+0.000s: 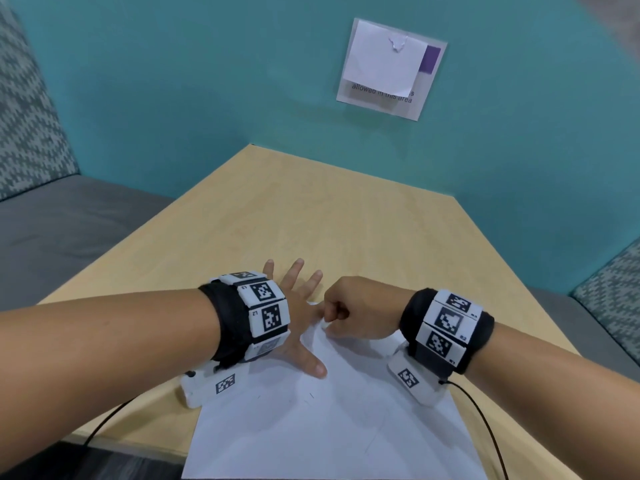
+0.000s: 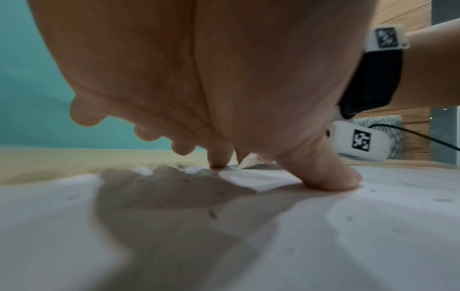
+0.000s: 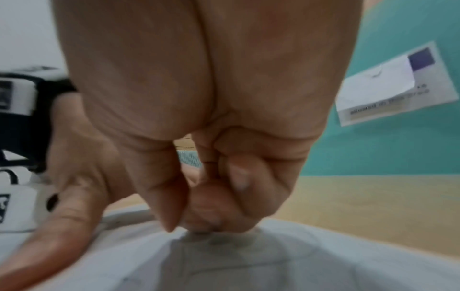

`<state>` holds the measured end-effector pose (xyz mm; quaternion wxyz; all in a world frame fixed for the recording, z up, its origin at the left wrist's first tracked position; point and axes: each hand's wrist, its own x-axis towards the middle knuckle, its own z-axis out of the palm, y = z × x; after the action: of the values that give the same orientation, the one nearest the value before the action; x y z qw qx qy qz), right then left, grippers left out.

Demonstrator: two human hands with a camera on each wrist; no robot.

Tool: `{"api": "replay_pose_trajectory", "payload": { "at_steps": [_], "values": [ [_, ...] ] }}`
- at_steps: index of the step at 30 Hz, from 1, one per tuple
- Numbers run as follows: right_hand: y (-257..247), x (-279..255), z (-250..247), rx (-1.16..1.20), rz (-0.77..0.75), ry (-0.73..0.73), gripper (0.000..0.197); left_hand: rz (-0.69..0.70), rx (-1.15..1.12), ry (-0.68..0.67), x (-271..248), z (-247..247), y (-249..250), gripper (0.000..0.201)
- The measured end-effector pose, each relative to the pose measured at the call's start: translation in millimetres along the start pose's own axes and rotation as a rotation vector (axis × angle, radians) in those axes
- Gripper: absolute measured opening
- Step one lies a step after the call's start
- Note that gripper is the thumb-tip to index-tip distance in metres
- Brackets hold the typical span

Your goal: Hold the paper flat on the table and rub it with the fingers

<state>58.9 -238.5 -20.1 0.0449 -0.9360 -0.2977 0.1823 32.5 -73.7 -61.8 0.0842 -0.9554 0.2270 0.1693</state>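
A white sheet of paper (image 1: 329, 427) lies on the light wooden table (image 1: 311, 220) near its front edge, turned so that one corner points away from me. My left hand (image 1: 294, 317) lies spread over the sheet's upper left part, its thumb (image 2: 331, 177) and index fingertip pressing the paper (image 2: 323, 236) down. My right hand (image 1: 353, 310) is curled at the far corner, where thumb and index fingertips (image 3: 184, 226) pinch the paper (image 3: 298, 265). A small bit of that corner stands lifted beside the left index finger. The left thumb (image 3: 62, 226) shows beside it.
A teal wall stands behind the table with a white sign (image 1: 388, 67) on it. Grey cushioned seats flank the table at left (image 1: 52, 237) and right (image 1: 606, 289). Black cables (image 1: 485, 420) trail from both wrist cameras towards the front edge.
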Motion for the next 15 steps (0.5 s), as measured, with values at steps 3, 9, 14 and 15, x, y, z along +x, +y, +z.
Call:
{"api": "replay_pose_trajectory", "payload": {
  "at_steps": [3, 9, 14, 15],
  "values": [
    [2, 2, -7, -0.037, 0.042, 0.012, 0.017, 0.001, 0.002, -0.001, 1, 2, -1, 0.114],
    [-5, -1, 1, 0.002, -0.027, -0.022, 0.013, 0.0, -0.028, -0.014, -1, -1, -1, 0.11],
    [2, 1, -5, 0.008, 0.024, 0.027, 0.017, -0.009, -0.008, -0.004, 1, 3, -1, 0.114],
    [-2, -1, -1, 0.008, -0.001, 0.006, 0.018, -0.009, -0.009, -0.007, 0, 2, 0, 0.112]
  ]
}}
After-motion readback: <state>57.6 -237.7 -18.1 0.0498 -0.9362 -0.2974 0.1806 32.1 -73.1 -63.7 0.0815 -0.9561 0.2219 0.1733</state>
